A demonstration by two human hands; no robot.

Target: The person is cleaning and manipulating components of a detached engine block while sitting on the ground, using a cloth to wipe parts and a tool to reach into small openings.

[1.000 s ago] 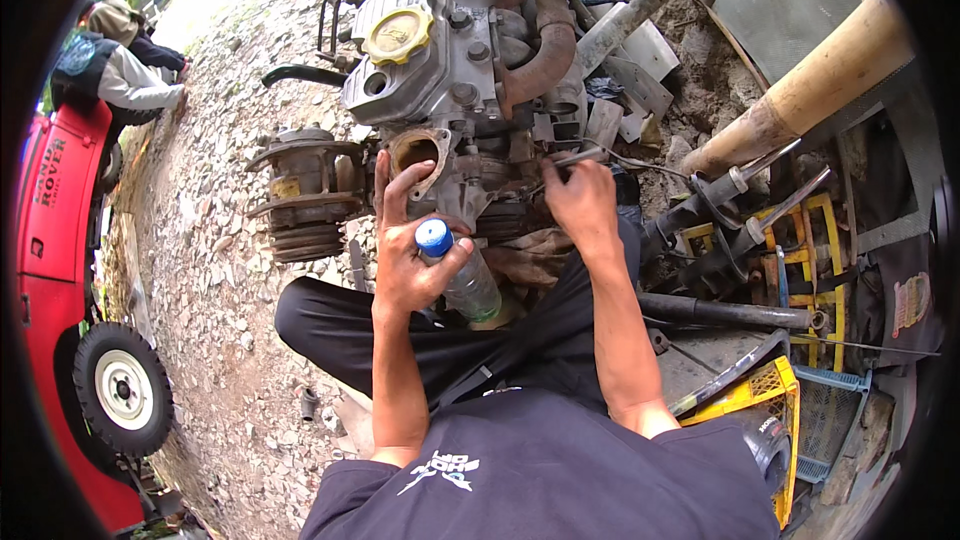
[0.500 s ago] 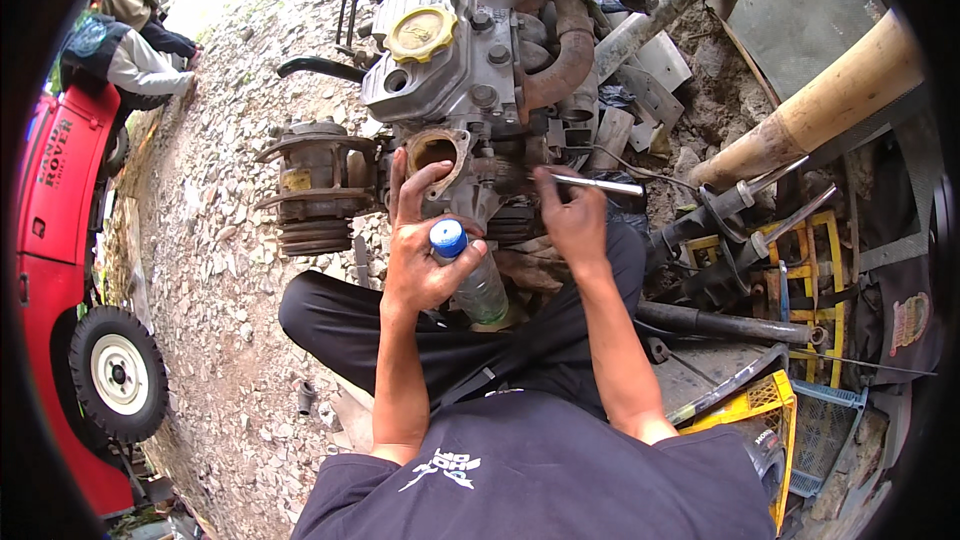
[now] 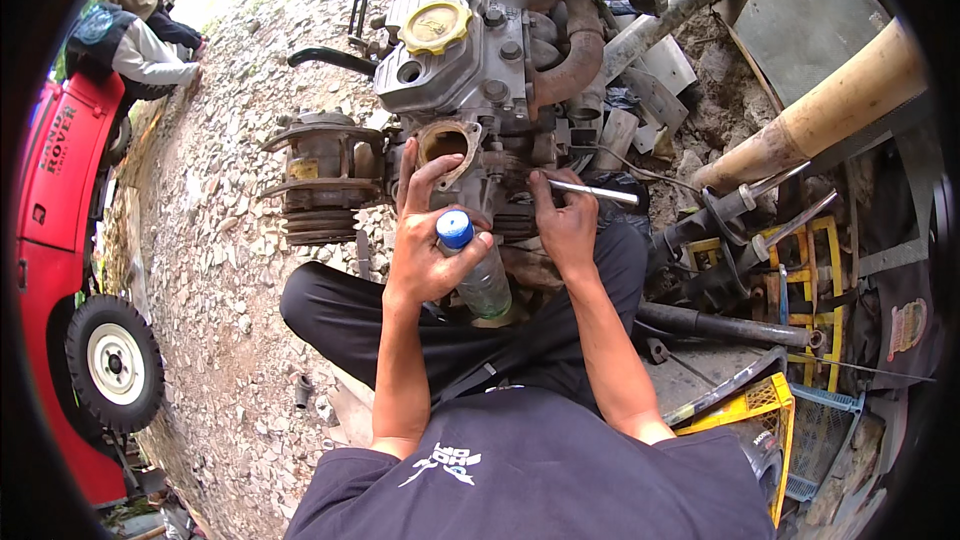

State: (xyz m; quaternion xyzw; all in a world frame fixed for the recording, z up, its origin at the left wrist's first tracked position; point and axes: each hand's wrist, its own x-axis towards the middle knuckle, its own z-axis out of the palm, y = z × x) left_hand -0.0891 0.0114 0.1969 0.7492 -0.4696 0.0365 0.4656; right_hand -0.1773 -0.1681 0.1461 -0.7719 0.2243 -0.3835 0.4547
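Note:
In front of me stands an engine [image 3: 408,95] with a ribbed metal cover and a yellow filler cap [image 3: 436,28]. My left hand [image 3: 420,255] is closed around the neck of a clear plastic bottle [image 3: 488,286] with a blue cap, thumb on the near side. Two fingers of that hand reach up to a round, open-mouthed flange [image 3: 470,136] on the engine's near end. Just right of the flange, my right hand [image 3: 568,232] pinches a slim silver rod-shaped tool [image 3: 608,194]. The tool's left end is hidden by the fingers and the engine.
A pulley assembly [image 3: 330,175] sits left of the engine. At right lie a bamboo pole [image 3: 815,130], shock absorbers [image 3: 722,208], a long dark rod [image 3: 725,326] and yellow crates [image 3: 745,410]. A red vehicle [image 3: 60,200] and another person [image 3: 145,40] are beyond the gravel at left.
The view has shifted slightly, so the engine appears further right and lower. My right hand with the silver tool has moved a little left and nearer. My left hand keeps hold of the bottle.

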